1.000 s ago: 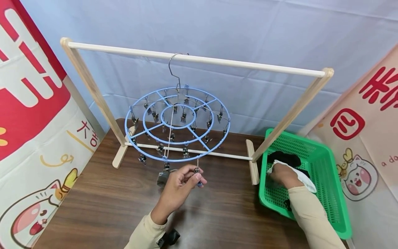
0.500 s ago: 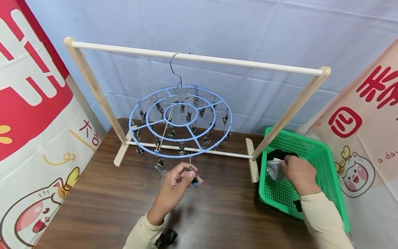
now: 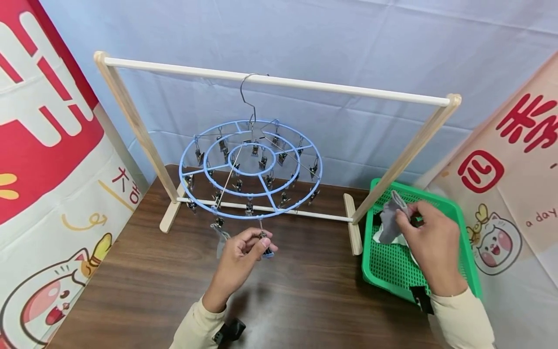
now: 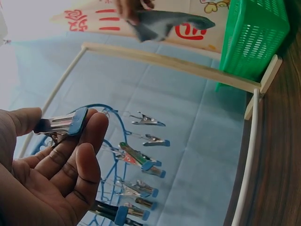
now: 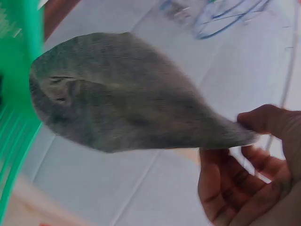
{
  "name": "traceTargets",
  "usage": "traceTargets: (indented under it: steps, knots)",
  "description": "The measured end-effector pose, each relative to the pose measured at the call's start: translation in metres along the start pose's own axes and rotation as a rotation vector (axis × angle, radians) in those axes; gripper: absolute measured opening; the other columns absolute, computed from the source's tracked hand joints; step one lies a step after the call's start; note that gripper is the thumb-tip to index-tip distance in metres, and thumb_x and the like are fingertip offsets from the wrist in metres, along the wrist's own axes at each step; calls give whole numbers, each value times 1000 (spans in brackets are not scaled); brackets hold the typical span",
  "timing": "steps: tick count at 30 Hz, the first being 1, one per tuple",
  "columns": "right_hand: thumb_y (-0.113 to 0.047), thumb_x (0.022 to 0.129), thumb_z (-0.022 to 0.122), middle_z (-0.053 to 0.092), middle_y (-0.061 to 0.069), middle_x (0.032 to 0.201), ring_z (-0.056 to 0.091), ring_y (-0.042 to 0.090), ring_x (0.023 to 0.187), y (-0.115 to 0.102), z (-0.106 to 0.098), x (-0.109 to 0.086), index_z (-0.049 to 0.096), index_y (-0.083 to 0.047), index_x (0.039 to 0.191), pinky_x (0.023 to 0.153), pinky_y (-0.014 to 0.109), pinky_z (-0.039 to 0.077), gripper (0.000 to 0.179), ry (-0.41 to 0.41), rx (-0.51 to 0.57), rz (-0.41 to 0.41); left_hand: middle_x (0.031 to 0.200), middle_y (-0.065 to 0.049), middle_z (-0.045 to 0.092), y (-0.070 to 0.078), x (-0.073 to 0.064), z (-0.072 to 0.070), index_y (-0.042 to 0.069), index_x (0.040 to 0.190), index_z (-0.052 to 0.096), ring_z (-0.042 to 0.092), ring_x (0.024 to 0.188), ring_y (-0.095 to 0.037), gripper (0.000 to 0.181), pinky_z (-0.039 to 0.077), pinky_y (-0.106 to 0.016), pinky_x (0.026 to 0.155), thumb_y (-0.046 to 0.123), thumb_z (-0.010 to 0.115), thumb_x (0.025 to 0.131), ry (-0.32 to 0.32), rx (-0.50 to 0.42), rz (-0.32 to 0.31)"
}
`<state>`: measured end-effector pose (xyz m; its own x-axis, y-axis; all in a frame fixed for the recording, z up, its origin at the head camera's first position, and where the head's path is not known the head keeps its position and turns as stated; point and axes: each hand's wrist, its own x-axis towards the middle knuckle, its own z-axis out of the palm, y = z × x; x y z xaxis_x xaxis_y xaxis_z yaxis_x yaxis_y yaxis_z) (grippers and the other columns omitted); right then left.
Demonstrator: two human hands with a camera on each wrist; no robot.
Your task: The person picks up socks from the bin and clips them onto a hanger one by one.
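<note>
the person's left hand (image 3: 236, 261) is over the front middle part of the dark brown wooden tabletop (image 3: 305, 291), and its grip is pinching a small silver metal clip with blue tips (image 4: 70, 123) between the thumb and finger. that clip hangs from the near side of a round, light blue hanger made of rings (image 3: 252, 175). the hanger has lots more clips, and it hangs on the white top bar of a pale wooden rack (image 3: 305, 85) standing near the tabletop's back edge. one clip on the hanger's near left side holds a small grey hanging cloth (image 3: 221, 242). the right hand (image 3: 436, 245) has its grip pinching the thin end of a soft, dark grey cloth (image 5: 117, 94), with the thumb on one side and fingers on the other. this cloth is up above a green plastic basket with holes (image 3: 388, 271) at the tabletop's back right corner. a crumpled white cloth (image 3: 399, 239) lies inside the basket.
</note>
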<state>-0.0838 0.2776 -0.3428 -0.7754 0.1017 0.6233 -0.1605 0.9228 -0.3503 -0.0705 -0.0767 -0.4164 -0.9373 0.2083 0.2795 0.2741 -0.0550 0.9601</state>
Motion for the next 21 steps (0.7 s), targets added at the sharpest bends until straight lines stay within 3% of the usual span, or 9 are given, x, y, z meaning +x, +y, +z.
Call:
traceTargets:
  steps: [4, 7, 10, 14, 17, 21]
  knots:
    - [0, 79, 71, 60, 2, 66, 50, 0, 60, -26, 0, -8, 57, -10, 71, 52, 12, 36, 19, -31, 251, 41, 87, -16, 72, -1, 1, -1, 1, 104, 66, 66, 77, -15, 15, 53, -26, 69, 13, 59, 97, 18, -18, -33]
    - [3, 79, 74, 61, 0, 68, 52, 4, 61, -45, 4, -14, 57, -6, 76, 53, 15, 40, 19, -112, 453, 101, 88, -13, 72, -1, 3, 0, 1, 105, 66, 68, 82, -18, 16, 54, -30, 73, 13, 59, 97, 21, -21, -24]
    - [3, 83, 72, 66, 0, 72, 50, 10, 59, -60, 9, -20, 62, -3, 91, 51, 22, 39, 14, -218, 608, 141, 90, -14, 72, -1, 5, 1, -1, 106, 65, 68, 85, -19, 17, 53, -28, 75, 12, 59, 97, 18, -25, 4]
    - [-3, 87, 70, 70, 2, 81, 52, 9, 62, -73, 18, -28, 68, -6, 108, 52, 24, 40, 21, -343, 630, 116, 94, -17, 72, -1, 7, 3, -5, 107, 63, 68, 89, -20, 18, 52, -26, 80, 9, 60, 96, 16, -59, 22]
    - [-10, 88, 72, 70, 1, 85, 56, 8, 68, -80, 26, -34, 72, -9, 105, 55, 22, 45, 18, -411, 619, 100, 95, -20, 71, -2, 7, 3, -7, 106, 62, 68, 91, -21, 17, 52, -28, 83, 6, 60, 95, 15, -94, 17]
    - [-12, 87, 73, 70, 1, 86, 60, 8, 72, -86, 36, -41, 73, -9, 101, 59, 23, 49, 14, -486, 684, 103, 97, -23, 70, -3, 7, 3, -9, 106, 61, 68, 94, -27, 18, 53, -30, 85, 5, 59, 95, -10, -130, 2]
